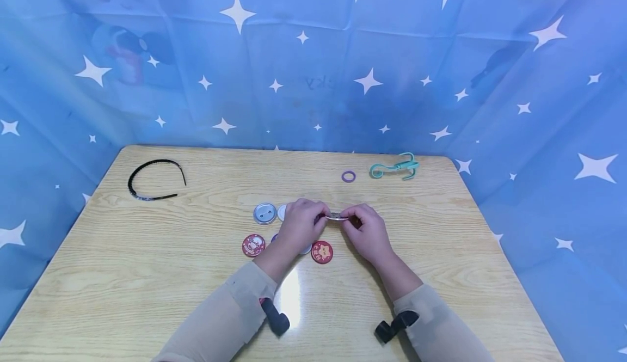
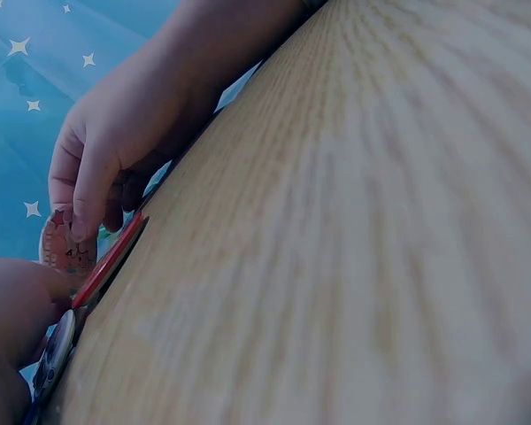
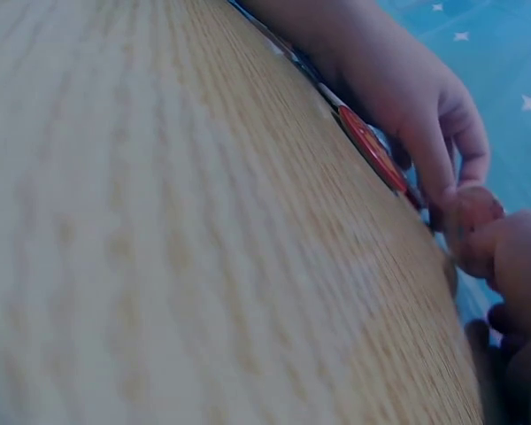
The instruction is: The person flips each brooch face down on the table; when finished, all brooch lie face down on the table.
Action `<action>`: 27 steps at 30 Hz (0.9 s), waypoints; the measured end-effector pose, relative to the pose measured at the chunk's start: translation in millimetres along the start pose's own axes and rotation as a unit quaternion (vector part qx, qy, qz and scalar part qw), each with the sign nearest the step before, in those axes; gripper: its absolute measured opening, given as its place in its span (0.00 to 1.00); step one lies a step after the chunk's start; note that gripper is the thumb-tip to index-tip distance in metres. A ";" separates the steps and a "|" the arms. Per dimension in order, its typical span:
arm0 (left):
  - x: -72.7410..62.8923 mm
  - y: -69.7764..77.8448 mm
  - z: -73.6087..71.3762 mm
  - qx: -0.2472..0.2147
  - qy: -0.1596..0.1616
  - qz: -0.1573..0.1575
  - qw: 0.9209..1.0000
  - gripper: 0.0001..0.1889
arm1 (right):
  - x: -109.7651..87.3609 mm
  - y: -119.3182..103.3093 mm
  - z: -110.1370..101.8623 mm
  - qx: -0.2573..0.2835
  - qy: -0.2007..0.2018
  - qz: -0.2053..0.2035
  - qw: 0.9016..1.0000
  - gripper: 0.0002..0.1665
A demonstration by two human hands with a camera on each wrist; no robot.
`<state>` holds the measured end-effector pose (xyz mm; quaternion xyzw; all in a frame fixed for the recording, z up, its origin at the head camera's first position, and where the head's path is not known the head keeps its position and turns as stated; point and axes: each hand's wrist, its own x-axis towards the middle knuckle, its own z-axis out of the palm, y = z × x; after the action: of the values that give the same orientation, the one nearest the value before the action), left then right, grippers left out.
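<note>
Between my two hands a round pin badge (image 1: 337, 217) stands tilted on edge, pinched from both sides; its printed face (image 2: 65, 241) shows pinkish in the left wrist view. My left hand (image 1: 300, 225) grips its left rim with thumb and fingers. At the opposite rim, my right hand (image 1: 368, 232) pinches it too. Just below lies a red badge with a yellow star (image 1: 322, 252). A silver-backed badge (image 1: 265, 213), a white one (image 1: 281, 212) and a red patterned badge (image 1: 253, 245) lie left of my left hand. That hand partly covers other badges.
A black headband (image 1: 142, 197) lies at the far left of the wooden table (image 1: 147, 275). Toward the back right are a purple ring (image 1: 349, 181) and a teal item with curled arms (image 1: 404, 165). A blue star-patterned curtain (image 1: 313, 51) hangs behind the table.
</note>
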<state>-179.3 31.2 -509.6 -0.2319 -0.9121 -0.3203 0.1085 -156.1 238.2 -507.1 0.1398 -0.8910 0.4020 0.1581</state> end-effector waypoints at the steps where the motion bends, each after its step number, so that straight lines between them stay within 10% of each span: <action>1: 0.0 0.3 -0.3 0.003 -0.004 -0.001 1.000 0.05 | 0.0 0.4 0.0 -0.005 -0.003 0.002 1.000 0.08; 27: -1.7 -1.1 -3.3 0.049 -0.039 0.023 0.998 0.14 | 1.1 3.0 -0.7 -0.051 -0.068 -0.023 0.996 0.24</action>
<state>-178.1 27.7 -508.3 -0.2598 -0.9244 -0.2636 0.0918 -158.0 240.5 -508.2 0.1787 -0.9157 0.3415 0.1135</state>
